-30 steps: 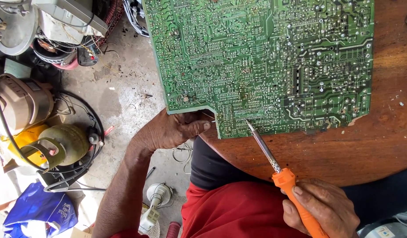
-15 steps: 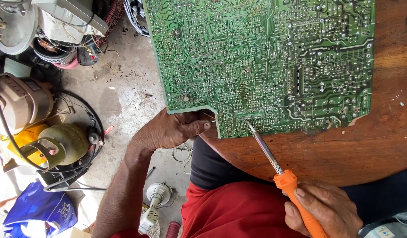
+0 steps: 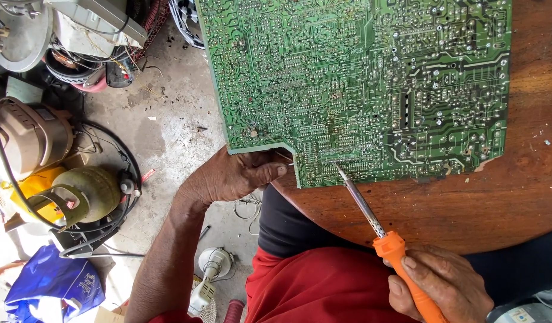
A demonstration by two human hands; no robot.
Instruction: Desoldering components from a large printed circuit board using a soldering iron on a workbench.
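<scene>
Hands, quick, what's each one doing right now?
Left hand: closed on the near edge of the green circuit board.
Right hand: closed around the orange-handled soldering iron, tip at the board.

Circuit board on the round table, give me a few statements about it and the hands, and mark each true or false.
1. The right hand holds an orange-handled soldering iron. True.
2. The iron's tip rests on the bare wooden table. False: it meets the near edge of the green circuit board.
3. The left hand grips the board at its notched corner. True.
4. The board lies component side up. False: the solder side with traces faces up.
5. A green gas cylinder sits on the floor. True.
</scene>
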